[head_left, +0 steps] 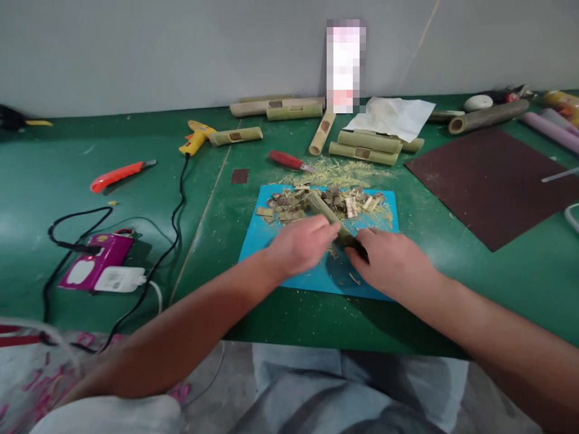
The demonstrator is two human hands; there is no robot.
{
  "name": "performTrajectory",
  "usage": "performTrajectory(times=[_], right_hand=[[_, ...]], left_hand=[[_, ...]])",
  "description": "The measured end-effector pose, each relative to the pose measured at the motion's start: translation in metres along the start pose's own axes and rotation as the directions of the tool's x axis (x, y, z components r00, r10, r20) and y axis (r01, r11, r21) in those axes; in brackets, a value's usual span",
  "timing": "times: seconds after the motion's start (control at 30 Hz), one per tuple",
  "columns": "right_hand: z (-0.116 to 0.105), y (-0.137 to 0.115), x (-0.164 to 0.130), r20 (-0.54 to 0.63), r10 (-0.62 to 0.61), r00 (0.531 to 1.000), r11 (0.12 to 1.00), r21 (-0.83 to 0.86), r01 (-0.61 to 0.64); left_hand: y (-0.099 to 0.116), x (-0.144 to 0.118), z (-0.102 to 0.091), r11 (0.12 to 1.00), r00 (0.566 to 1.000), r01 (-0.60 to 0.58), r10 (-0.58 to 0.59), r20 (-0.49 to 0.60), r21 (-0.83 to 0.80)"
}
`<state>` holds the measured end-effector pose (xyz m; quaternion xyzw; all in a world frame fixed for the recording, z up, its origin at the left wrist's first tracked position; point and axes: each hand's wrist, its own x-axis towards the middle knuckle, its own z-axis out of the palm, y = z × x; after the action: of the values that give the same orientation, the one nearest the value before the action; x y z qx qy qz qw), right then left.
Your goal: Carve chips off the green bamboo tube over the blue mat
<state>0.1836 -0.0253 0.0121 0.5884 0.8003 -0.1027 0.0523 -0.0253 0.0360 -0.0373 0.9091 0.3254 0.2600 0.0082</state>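
The tube [320, 206] lay slantwise between the hands, over the blue sheet [259, 242]. Its far end pointed away from the fingers, toward the chips [288, 211]. The right hand [398, 256] was clamped around the near end. The left hand [302, 242] was curled against the tube's side; whether its fingers gripped the tube or some small item could not be told.

Handling: the tube appeared to be bamboo, and so probably light, stiff and smooth enough to roll or slip in a loose hold. Any cut edge would likely have been prone to splinter. The suitable grip was a full wrap near one end, as at the right fingers.

Surroundings: the chips lay just beyond the left fingers. Farther beyond, on the counter [212, 199], lay the knife [286, 160], well apart from both hands.
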Motion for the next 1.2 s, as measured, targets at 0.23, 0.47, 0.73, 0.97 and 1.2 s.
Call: performTrajectory(times=[0.23,0.47,0.73,0.97,1.2], right_hand=[[-0.001,-0.002,-0.002,0.004,-0.003,1.0,1.0,-0.028,0.004],[0.0,0.0,-0.002,-0.005,-0.003,1.0,1.0,-0.002,0.003],[0.001,-0.001,-0.001,-0.026,-0.023,0.999,1.0,-0.01,0.023],[-0.001,-0.002,-0.001,0.005,-0.007,1.0,1.0,0.006,0.007],[-0.001,-0.003,-0.001,0.013,-0.002,1.0,1.0,-0.006,0.002]], left_hand=[[-0.006,0.005,-0.001,0.998,0.997,0.025,-0.021,-0.071,0.055],[-0.007,0.005,-0.004,0.995,0.994,0.058,-0.051,-0.093,0.075],[-0.014,0.004,-0.001,0.995,0.989,0.088,-0.082,-0.126,0.044],[-0.014,0.006,-0.003,0.997,0.992,0.052,-0.044,-0.119,0.063],[-0.01,0.006,-0.004,0.996,0.991,0.089,-0.087,-0.105,0.01]])
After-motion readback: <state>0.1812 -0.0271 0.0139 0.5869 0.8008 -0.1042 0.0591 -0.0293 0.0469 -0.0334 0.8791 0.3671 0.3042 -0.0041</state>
